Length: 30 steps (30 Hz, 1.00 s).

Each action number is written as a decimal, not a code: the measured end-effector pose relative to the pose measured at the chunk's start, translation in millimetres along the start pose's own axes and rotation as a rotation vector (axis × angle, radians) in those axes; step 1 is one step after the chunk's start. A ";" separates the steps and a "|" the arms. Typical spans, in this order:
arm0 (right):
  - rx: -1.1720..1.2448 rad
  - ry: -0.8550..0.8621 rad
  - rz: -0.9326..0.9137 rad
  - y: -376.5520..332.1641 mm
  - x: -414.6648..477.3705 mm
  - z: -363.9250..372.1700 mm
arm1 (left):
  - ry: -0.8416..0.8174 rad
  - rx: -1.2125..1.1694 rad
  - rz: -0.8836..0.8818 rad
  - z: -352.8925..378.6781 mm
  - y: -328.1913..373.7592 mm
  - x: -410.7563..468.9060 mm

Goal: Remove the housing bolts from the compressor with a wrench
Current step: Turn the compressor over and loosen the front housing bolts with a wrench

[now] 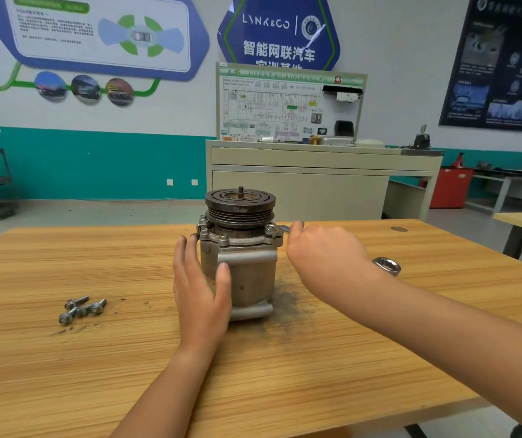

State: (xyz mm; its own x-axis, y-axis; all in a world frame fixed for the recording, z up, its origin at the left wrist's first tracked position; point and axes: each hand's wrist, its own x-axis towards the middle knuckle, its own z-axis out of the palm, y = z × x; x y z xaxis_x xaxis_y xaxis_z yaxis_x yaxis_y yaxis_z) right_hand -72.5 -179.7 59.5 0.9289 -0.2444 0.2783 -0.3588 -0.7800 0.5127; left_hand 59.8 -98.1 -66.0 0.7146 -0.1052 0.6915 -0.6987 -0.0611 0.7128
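Grained wooden table (95, 358) bears the upright cast-metal compressor (247, 279), my left hand (201, 298) pressing its side open-palmed, my right hand (322, 251) curled round the steel wrench (386, 266) at its flange (237, 240).

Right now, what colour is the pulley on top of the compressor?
Dark, rusty brown-grey pulley, over a silver-grey compressor body; clearest in the head view.
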 end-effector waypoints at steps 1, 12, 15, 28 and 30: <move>-0.003 0.006 0.002 -0.1 0.2 1.0 | -0.012 0.044 0.055 1.4 2.1 -2.7; 0.093 0.156 0.078 -5.1 -4.1 14.9 | -0.103 0.140 0.165 3.6 8.1 -7.2; 0.094 0.192 0.088 -5.7 -3.9 19.0 | -0.130 0.187 0.202 3.5 8.7 -7.6; 0.105 0.484 0.203 17.2 2.5 46.3 | -0.189 0.329 0.318 8.4 -7.3 -7.8; 0.124 0.581 0.165 23.5 7.9 59.0 | -0.210 0.326 0.312 8.4 -9.3 -7.8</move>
State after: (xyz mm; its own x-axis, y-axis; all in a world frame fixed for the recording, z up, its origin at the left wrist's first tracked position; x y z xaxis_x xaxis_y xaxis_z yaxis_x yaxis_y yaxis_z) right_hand -68.2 -233.9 25.8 0.6476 -0.0413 0.7609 -0.4478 -0.8286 0.3362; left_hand 60.4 -105.0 -79.0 0.4712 -0.3637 0.8036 -0.8761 -0.2981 0.3788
